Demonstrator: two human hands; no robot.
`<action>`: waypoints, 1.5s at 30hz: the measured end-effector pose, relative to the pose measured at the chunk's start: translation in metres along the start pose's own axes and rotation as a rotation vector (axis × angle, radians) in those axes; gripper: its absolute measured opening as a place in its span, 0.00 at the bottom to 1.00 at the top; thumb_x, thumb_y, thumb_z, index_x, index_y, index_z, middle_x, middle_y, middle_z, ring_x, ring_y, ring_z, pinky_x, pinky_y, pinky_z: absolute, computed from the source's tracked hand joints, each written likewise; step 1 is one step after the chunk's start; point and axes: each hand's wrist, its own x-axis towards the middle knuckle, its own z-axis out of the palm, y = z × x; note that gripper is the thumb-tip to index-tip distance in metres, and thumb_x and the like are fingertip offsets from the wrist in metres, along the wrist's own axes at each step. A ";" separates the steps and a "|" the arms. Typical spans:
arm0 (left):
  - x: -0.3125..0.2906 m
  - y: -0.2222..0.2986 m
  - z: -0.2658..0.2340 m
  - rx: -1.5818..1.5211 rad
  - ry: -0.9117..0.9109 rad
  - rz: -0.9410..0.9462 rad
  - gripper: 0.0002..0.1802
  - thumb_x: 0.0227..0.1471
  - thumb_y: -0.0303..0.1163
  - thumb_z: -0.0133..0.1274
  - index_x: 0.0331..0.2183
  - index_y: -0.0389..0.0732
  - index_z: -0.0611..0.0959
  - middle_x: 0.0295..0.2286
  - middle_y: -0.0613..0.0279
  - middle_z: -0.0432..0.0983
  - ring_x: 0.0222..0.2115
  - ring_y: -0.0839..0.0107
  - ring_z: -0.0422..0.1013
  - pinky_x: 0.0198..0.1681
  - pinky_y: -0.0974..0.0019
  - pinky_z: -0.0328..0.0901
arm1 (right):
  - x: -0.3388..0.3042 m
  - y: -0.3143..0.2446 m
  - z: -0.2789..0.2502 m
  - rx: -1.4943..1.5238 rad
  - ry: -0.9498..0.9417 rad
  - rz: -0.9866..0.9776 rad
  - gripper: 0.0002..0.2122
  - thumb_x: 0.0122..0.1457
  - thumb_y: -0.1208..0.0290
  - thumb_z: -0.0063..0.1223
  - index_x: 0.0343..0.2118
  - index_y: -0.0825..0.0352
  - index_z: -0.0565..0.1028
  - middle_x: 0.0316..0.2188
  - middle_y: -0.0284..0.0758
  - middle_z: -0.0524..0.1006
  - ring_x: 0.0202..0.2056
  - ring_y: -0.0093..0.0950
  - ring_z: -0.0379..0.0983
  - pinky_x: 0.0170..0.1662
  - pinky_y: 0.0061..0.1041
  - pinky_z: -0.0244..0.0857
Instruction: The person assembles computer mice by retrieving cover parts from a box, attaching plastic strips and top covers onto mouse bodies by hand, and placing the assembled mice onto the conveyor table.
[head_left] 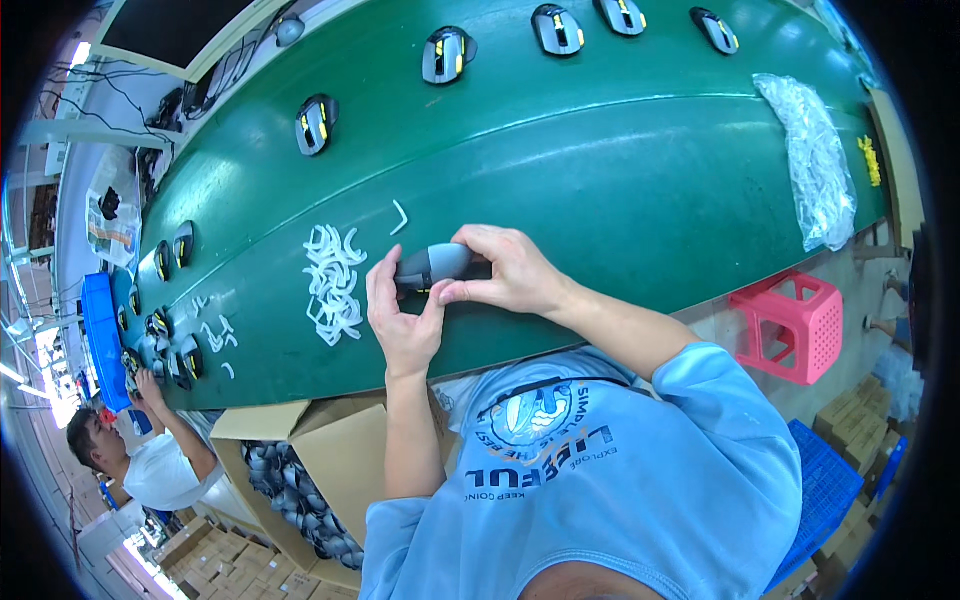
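Between my two hands is a grey and black computer mouse (440, 262) with a small yellow spot at its underside, held just above the green table (600, 180). My left hand (402, 318) grips its left end, thumb and fingers closed round it. My right hand (515, 275) is closed on the other end, its thumb near my left thumb. Part of the mouse is hidden by my fingers. Left of my left hand lies a pile of white curved plastic strips (335, 285). A single bent white strip (400, 218) rests beyond my left hand.
Several mice with yellow parts (448, 55) stand along the far side. A clear plastic bag (812, 165) and yellow pieces (869, 161) lie at right. An open carton (325, 450) of dark parts, a pink stool (795, 325) and a blue crate (815, 490) are nearby. A co-worker (160, 465) handles parts at left.
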 end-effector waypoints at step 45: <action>0.055 0.006 0.003 -0.379 -0.300 -0.347 0.39 0.49 0.40 0.69 0.54 0.27 0.71 0.42 0.49 0.79 0.42 0.67 0.76 0.47 0.66 0.71 | 0.021 -0.010 -0.044 0.754 0.024 0.320 0.06 0.64 0.71 0.58 0.40 0.66 0.78 0.34 0.35 0.82 0.31 0.19 0.78 0.22 0.14 0.66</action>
